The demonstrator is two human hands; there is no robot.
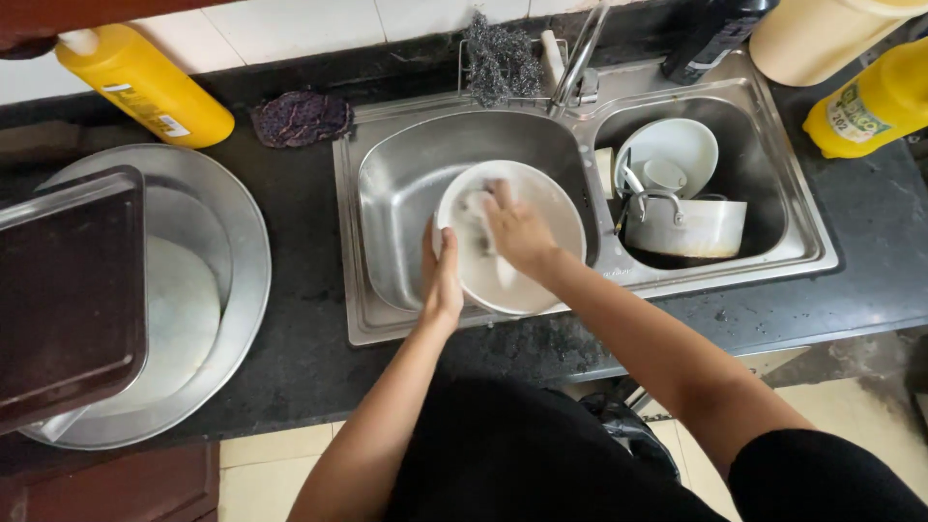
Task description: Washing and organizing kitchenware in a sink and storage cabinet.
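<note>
- A black speckled surface (309, 348) runs left and right of the hands.
- A white tiled wall (290, 24) stands far behind the hands.
- Pale floor tiles (271, 483) lie below the hands.
- Soft daylight falls on everything.

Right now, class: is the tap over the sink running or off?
Off, as far as shows: no water stream falls from the tap into the left basin, where both hands scrub a white plate.

Home kitchen, steel double sink (773, 208) set in dark counter (300, 319), tap (580, 58), dirty dishes (667, 159), white tiled wall (290, 24)
</note>
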